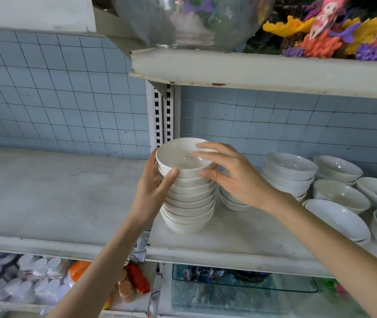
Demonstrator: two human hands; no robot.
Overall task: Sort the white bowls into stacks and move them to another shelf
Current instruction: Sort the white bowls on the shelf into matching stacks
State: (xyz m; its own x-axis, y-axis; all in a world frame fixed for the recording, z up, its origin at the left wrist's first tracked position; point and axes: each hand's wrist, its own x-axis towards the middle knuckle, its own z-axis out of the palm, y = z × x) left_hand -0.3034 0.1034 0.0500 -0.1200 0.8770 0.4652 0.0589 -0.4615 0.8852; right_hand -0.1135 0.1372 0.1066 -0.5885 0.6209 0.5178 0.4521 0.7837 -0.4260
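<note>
Left grip (153, 191) tight around bowl stack (191, 204) at shelf (240, 239) edge, right grip (235, 177) tight on top bowl (178, 160).

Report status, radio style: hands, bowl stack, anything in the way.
Left hand grips stack side. Right hand holds top bowl rim. Stack upright at shelf edge. Low bowls close on its right.

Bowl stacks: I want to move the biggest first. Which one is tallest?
The stack at the left end of the shelf, held between the left hand and right hand. It rises well above the shorter stacks to its right.
</note>
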